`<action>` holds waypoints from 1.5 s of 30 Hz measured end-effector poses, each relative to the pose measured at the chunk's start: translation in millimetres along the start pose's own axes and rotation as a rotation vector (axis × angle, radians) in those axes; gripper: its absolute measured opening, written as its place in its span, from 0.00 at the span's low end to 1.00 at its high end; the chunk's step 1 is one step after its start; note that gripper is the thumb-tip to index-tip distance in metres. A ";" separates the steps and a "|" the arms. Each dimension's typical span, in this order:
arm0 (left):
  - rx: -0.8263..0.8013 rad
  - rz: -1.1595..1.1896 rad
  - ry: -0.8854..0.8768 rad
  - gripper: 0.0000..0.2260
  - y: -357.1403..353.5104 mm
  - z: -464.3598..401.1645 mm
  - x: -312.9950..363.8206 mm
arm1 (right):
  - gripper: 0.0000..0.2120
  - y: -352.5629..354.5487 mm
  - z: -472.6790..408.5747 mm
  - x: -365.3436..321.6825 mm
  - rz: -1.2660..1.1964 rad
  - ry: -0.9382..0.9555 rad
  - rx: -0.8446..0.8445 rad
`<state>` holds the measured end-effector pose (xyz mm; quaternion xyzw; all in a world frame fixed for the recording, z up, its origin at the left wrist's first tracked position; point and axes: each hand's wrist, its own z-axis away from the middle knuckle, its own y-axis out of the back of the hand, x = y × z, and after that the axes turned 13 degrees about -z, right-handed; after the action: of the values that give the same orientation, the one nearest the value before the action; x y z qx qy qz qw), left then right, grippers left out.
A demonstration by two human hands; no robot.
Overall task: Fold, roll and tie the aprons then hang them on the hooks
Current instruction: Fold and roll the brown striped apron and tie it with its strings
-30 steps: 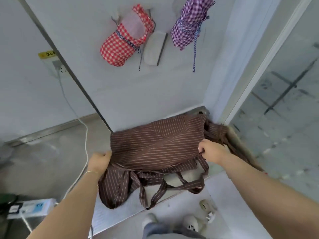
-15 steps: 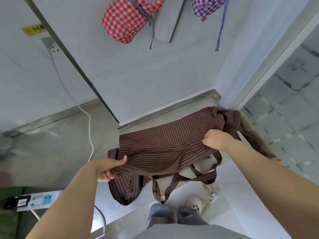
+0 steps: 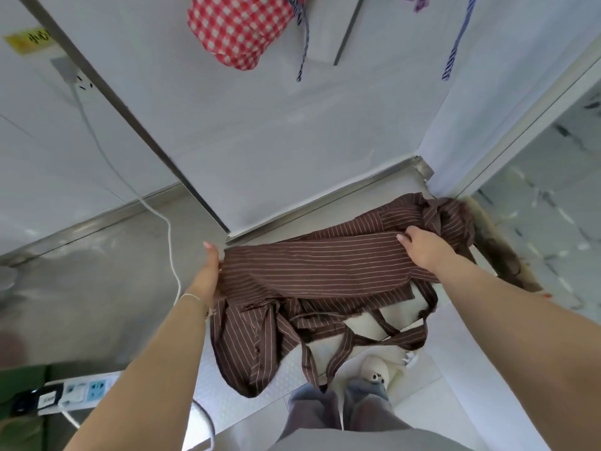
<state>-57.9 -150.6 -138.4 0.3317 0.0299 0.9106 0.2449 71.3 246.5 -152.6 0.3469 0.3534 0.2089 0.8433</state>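
A brown striped apron (image 3: pixel 312 271) lies folded across a white surface (image 3: pixel 234 398) below the wall, its straps (image 3: pixel 364 340) trailing toward me. My left hand (image 3: pixel 208 271) grips the left end of the fold, thumb pointing up. My right hand (image 3: pixel 426 247) presses on and pinches the cloth near the right end, where the fabric bunches. A rolled red checked apron (image 3: pixel 234 30) hangs on the wall above, its tie (image 3: pixel 304 43) dangling. Only a scrap of a purple checked apron (image 3: pixel 418 1) and its blue striped tie (image 3: pixel 455 47) show at the top edge.
A white cable (image 3: pixel 130 187) runs from a wall socket (image 3: pixel 70 74) down past my left hand. A power strip (image 3: pixel 74 392) lies at lower left. A glass partition (image 3: pixel 553 177) stands to the right. My feet in slippers (image 3: pixel 374 375) show below.
The view tilted down, so the hung aprons slid toward the top edge. Both hands carried the apron's near edge away from me, laying a fold flat across the surface.
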 end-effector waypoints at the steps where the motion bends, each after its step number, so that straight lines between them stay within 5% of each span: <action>1: -0.115 0.031 0.013 0.33 0.3 0.0 -0.3 | 0.19 -2.8 -3.2 -0.6 0.000 -0.009 0.025; 4: -0.234 -0.160 0.020 0.16 0.9 -3.8 -12.0 | 0.19 -7.7 -12.7 -7.9 -0.015 0.003 0.162; 8: 0.022 -0.190 -0.129 0.06 -0.6 -8.0 -25.1 | 0.18 -7.9 -18.4 -22.2 -0.090 0.141 0.360; 11: 0.066 -0.123 -0.131 0.08 -5.1 -0.8 -30.2 | 0.17 -13.0 -29.7 -25.5 -0.048 0.181 0.283; 16: 0.131 -0.435 -0.049 0.09 -11.3 0.8 -46.4 | 0.18 -19.2 -41.4 -23.8 0.168 0.047 -0.015; 22: 0.143 -0.126 0.032 0.11 -13.7 0.0 -40.2 | 0.15 -23.3 -40.9 -23.6 0.144 0.300 0.173; 25: 0.110 0.021 0.070 0.13 -13.7 -0.5 -31.1 | 0.15 -25.6 -48.0 -25.0 0.081 0.283 0.146; 31: 0.279 -0.252 -0.011 0.14 -20.0 -12.0 -26.9 | 0.15 -25.5 -63.0 -34.0 0.077 0.149 0.081; 37: 0.093 -0.039 0.125 0.20 -14.6 -22.5 -11.4 | 0.17 -22.4 -72.2 -31.7 0.096 0.182 -0.051; 40: -0.014 -0.206 0.194 0.33 -7.1 -32.7 -9.8 | 0.21 -18.5 -69.6 -30.9 0.193 0.219 -0.175; 45: -0.079 -0.495 0.215 0.33 -9.0 -33.6 -9.0 | 0.19 -21.2 -57.0 -36.8 0.326 0.301 -0.155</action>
<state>-68.9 -143.3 -171.8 0.2057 0.1002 0.8536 0.4680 6.9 235.2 -180.5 0.2986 0.3974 0.4182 0.7603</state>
